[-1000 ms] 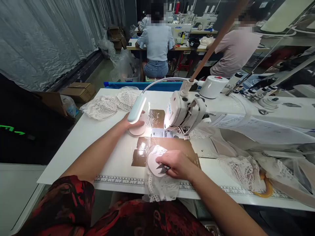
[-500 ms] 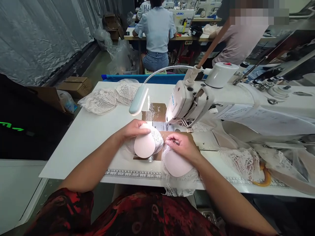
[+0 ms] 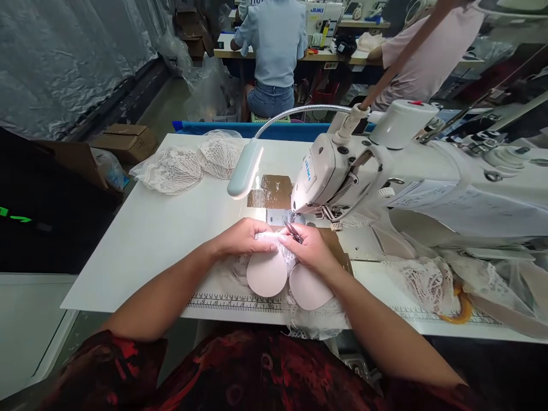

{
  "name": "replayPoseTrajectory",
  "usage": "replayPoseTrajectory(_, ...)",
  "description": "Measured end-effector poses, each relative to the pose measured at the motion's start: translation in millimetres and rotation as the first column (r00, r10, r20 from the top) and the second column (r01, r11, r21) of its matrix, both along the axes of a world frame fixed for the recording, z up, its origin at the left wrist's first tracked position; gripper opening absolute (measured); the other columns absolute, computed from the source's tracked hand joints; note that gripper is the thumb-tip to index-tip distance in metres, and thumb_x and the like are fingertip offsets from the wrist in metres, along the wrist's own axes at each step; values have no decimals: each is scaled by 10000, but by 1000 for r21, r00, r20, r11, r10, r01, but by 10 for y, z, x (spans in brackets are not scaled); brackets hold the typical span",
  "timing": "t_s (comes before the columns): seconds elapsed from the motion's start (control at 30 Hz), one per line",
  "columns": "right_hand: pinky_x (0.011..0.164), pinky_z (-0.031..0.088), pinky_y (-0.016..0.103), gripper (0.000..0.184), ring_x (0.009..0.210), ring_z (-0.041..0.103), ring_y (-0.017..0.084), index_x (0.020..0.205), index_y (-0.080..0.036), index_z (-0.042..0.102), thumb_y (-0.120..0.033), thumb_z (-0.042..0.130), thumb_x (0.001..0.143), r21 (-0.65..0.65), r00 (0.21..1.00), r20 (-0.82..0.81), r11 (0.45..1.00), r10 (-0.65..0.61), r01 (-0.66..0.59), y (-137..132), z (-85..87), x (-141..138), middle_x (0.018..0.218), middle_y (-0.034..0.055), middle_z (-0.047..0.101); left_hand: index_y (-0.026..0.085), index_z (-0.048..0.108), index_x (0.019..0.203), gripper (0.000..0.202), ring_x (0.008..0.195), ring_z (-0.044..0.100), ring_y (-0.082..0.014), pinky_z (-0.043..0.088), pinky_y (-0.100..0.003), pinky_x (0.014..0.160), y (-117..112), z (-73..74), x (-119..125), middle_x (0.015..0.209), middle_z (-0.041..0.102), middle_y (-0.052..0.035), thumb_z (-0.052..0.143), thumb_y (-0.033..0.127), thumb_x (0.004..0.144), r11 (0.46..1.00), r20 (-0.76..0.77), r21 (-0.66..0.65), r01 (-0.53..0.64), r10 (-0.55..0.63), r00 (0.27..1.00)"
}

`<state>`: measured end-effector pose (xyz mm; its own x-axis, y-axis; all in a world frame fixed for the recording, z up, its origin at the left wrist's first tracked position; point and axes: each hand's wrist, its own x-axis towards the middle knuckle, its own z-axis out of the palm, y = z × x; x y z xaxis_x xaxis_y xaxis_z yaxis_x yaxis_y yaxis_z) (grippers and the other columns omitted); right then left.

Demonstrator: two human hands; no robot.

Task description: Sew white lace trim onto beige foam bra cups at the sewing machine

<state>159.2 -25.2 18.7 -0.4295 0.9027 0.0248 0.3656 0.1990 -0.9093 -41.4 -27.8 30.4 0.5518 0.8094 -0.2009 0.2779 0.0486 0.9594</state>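
Observation:
A white lace bra with smooth padded cups lies in front of me; its left cup (image 3: 266, 274) and right cup (image 3: 311, 287) face up. My left hand (image 3: 247, 236) is closed on the lace edge above the left cup, thumb on top. Close beside it, my right hand (image 3: 307, 244) pinches the same lace edge between thumb and finger. Dark metal thread snips (image 3: 294, 233) stick out of the right hand's grip. Both hands are just in front of the needle area of a white sewing machine (image 3: 325, 171). The fingertips under the lace are hidden.
A lamp (image 3: 245, 169) on a bent metal neck hangs over the work. More lace pieces (image 3: 171, 169) lie at the table's back left. Lace and fabric (image 3: 422, 279) with a yellow-orange curved object (image 3: 463, 308) lie at right. A printed ruler (image 3: 240, 303) runs along the front edge. Two people sit beyond.
My left hand has moved right and slightly down, bringing the left cup nearer the right one. My right hand has gone up to meet it at the lace. The view has shifted slightly.

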Motion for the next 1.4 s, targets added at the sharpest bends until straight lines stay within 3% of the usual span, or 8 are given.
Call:
replayPoseTrajectory(0.2,580,375,242,244,630,464,125,714,-177,566,-391,546,830,42,1000,-4,999,-1,1,-1,-48,64,659,-10,529,116,594,711,261,625,432,-86,321,-179,535,36,9,-48,671,498,23,695,356,733,997,7,1,-77,77,997)
replayPoseTrajectory(0.33,614,393,256,239,641,484,131,745,-182,588,-373,506,864,70,999,15,997,40,-41,-2,-35,53,672,-3,552,116,643,783,248,658,469,-101,357,-192,571,20,-12,4,705,531,10,678,361,759,999,20,-4,-42,42,999)
replayPoseTrajectory(0.47,684,441,281,243,744,569,159,969,-196,597,-403,520,868,20,995,-76,998,57,-56,2,-44,84,818,26,622,114,669,810,248,651,484,-103,371,-196,568,3,-3,36,704,548,4,640,360,799,999,42,-49,-11,13,999)
replayPoseTrajectory(0.6,649,453,292,367,678,565,147,1148,-216,547,-470,440,907,-93,993,-102,993,66,-76,20,-32,197,777,14,601,119,691,837,215,665,525,-105,408,-190,584,-2,3,20,728,598,-6,645,327,807,993,84,-108,-38,48,995)
replayPoseTrajectory(0.8,825,458,336,311,918,605,182,1088,-236,633,-416,574,841,-172,996,-70,983,56,-68,52,45,295,996,40,660,134,724,964,280,765,616,-147,483,-227,681,5,-35,-15,868,700,-56,670,356,801,980,147,-177,-93,120,982)
replayPoseTrajectory(1.0,763,482,314,235,847,619,171,973,-194,658,-357,596,816,-159,991,-52,979,120,-127,58,70,217,945,52,683,128,724,1006,319,886,632,-199,494,-276,755,19,-96,-4,954,711,-89,681,359,791,986,148,-151,-69,91,985)
replayPoseTrajectory(1.27,732,481,310,180,817,617,169,919,-183,673,-312,586,828,-44,989,-58,990,135,-138,28,30,111,890,47,683,97,722,788,266,615,515,-117,376,-226,542,35,-106,27,649,606,-11,682,359,775,989,106,-151,-11,27,994)
replayPoseTrajectory(1.4,667,462,288,173,739,590,150,826,-178,662,-325,571,836,-58,990,-70,991,119,-123,37,2,112,802,33,660,100,713,797,277,626,507,-117,377,-229,559,41,-98,25,667,597,-18,685,375,775,985,112,-170,4,15,994)
